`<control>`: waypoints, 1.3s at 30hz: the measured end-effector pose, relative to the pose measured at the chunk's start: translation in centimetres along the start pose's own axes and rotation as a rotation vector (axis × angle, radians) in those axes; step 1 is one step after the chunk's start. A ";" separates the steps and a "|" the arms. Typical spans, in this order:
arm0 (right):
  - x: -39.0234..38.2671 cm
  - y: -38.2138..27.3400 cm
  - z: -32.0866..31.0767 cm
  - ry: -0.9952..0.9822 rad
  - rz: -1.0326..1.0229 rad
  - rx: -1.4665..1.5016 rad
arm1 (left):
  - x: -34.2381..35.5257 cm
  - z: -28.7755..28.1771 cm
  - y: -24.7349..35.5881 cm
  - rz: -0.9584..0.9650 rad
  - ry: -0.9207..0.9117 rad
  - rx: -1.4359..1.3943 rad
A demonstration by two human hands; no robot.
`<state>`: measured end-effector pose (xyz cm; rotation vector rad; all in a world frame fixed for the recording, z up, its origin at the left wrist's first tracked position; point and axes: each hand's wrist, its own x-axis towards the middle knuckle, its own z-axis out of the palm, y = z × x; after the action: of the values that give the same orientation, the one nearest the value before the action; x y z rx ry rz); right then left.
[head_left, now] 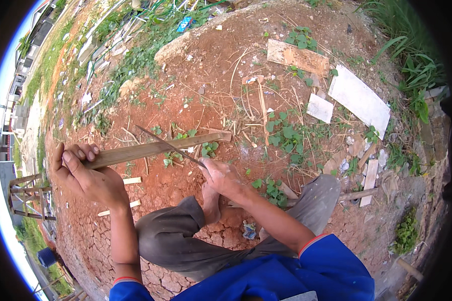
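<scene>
My left hand point(85, 175) grips the near end of a long flat strip of brownish bamboo or wood point(118, 157), its fingers curled over it at the left. The strip slants up to the right, its far end over the dirt. My right hand point(216, 175) holds a long, thin, dark blade point(163, 141) that lies diagonally across the strip, its tip pointing up and left. The handle is mostly hidden in my fingers.
I sit on cracked red soil point(100, 241), my knee point(155, 236) and bare foot point(211, 205) below my hands. White boards point(359, 100), scrap wood point(296, 54), plants point(286, 135) and litter lie around. A wooden frame point(30, 195) stands at the left.
</scene>
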<state>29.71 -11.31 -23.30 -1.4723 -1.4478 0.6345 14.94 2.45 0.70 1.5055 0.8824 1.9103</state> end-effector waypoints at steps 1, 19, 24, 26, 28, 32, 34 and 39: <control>0.1 0.4 -0.4 -0.033 0.174 -0.072 | 0.1 -0.2 -0.1 -0.017 0.001 -0.015; -5.4 13.4 -1.2 -0.177 0.706 -0.385 | 0.9 -1.9 -1.3 -0.059 -0.081 -0.172; -3.4 11.3 1.3 -0.008 0.135 -0.171 | 0.7 -1.4 -1.8 -0.020 -0.155 -0.388; -3.4 13.2 0.9 -0.156 0.384 -0.280 | 0.6 -1.7 -2.1 -0.065 -0.020 -0.317; -3.5 16.0 -0.1 -0.327 0.734 -0.423 | 1.1 -2.0 -2.2 -0.101 0.002 -0.328; -4.4 18.1 -0.1 -0.283 0.718 -0.369 | 2.1 -1.7 -2.1 -0.146 -0.230 -0.503; -5.1 17.5 0.7 -0.147 0.549 -0.314 | 2.2 -1.0 -1.7 -0.132 -0.410 -0.582; -4.8 15.0 -0.3 -0.323 0.888 -0.443 | 1.3 0.2 -0.1 -0.418 0.031 -0.518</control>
<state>36.16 -13.79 -37.47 -2.4865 -1.1514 1.1723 14.81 3.56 1.48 0.9054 0.5902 1.6793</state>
